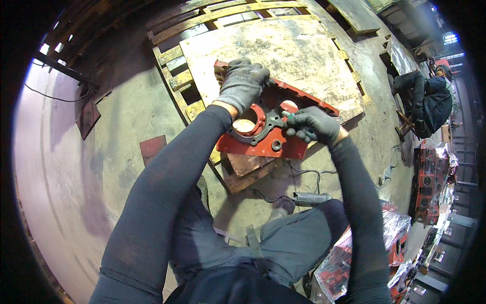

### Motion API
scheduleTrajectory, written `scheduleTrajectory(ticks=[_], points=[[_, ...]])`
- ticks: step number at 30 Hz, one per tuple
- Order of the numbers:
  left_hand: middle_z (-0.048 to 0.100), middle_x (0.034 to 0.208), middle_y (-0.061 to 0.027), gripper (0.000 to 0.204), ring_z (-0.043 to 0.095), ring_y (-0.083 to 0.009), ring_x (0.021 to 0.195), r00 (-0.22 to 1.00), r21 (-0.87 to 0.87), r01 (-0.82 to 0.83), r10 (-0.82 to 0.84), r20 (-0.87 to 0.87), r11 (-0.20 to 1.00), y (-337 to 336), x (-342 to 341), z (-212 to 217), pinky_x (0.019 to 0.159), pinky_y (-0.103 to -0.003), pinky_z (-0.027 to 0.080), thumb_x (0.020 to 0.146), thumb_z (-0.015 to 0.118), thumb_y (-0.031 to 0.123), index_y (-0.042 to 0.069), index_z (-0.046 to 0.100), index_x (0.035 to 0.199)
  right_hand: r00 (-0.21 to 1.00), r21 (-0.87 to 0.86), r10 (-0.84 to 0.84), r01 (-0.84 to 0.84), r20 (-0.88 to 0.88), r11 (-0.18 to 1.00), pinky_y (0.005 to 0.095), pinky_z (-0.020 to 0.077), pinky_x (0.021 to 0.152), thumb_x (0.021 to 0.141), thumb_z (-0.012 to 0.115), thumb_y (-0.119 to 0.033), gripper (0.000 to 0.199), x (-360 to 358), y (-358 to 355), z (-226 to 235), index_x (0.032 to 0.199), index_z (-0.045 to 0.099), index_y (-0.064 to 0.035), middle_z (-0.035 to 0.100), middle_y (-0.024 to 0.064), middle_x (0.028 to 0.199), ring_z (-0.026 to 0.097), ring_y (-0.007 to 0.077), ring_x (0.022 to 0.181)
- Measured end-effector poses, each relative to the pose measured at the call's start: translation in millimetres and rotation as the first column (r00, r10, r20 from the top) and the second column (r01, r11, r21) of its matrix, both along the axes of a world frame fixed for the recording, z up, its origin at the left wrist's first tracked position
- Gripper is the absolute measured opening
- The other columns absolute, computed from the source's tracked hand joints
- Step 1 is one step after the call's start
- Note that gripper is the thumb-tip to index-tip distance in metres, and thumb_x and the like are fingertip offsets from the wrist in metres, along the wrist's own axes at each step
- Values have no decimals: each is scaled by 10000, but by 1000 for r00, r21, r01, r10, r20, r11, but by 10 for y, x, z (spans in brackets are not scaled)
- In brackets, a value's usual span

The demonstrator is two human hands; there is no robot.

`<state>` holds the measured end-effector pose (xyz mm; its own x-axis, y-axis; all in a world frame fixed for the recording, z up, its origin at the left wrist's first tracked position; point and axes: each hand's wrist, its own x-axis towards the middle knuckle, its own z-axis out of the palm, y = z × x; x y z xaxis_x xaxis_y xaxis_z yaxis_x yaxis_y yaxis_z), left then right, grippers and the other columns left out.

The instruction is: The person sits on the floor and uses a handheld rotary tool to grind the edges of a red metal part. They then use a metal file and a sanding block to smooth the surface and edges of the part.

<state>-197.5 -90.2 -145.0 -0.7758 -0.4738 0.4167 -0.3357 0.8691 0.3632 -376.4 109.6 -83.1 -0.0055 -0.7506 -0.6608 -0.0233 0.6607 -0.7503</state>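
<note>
A red-painted metal casting (266,144) stands tilted on the edge of a plywood-topped pallet. It has a large round opening with a bare grey machined face (276,121) beside it and a smaller bored hole below. My left hand (244,81), in a grey work glove, is closed over the casting's upper edge. Also gloved, my right hand (316,124) is at the casting's right side, close to the grey face. Its thumb and fingers are pinched on a small green thing (287,115), whose kind I cannot make out.
The plywood sheet (283,45) covers a wooden pallet (174,76). Near my legs lies a grey cylindrical power tool (311,198) with a cord. Plastic-wrapped red castings (400,238) stand at right. Another person (428,99) sits at far right. A reddish plate (152,148) lies at left.
</note>
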Motion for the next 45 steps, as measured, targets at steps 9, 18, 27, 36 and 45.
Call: scheduleTrajectory(ticks=[9,18,27,36,45], points=[[725,1024,-102,159,669,-346,1050,1000,-12,0,0,29,1000,-32,18,25,959,-477,495,961,681,286,153,752,1012,71,66,-760,987,647,148,243,445,594,1053,586,-97,262,1149,76,-782,1224,619,99,553,-4,762,522,93,644],[723,1012,-110,126,673,-343,1069,1000,5,4,-4,-19,1000,-30,-52,42,965,-478,490,916,689,232,149,743,995,694,-76,-600,677,398,732,193,473,527,1037,618,-212,326,768,653,-438,1254,646,29,700,45,963,587,53,649],[740,1003,-126,205,670,-361,1052,1000,19,1,-1,20,1000,-12,-20,68,933,-495,518,933,705,314,120,752,983,877,173,71,14,-475,985,348,576,625,905,682,-126,303,432,146,628,1195,707,-41,745,112,898,751,194,801],[742,1024,-137,223,672,-371,1071,1000,60,17,-16,-16,998,-54,-8,48,972,-483,489,941,713,326,122,754,1021,-435,616,453,-386,-778,687,458,563,724,964,619,-229,211,746,-438,-33,1027,800,-140,790,78,993,762,276,926],[744,1093,-130,203,674,-362,1111,1000,53,7,-8,16,999,-80,82,54,993,-490,501,917,670,176,141,757,1097,-496,814,657,-457,-568,359,392,604,810,916,709,-226,252,918,-837,367,1130,832,-176,809,75,1110,777,276,1015]])
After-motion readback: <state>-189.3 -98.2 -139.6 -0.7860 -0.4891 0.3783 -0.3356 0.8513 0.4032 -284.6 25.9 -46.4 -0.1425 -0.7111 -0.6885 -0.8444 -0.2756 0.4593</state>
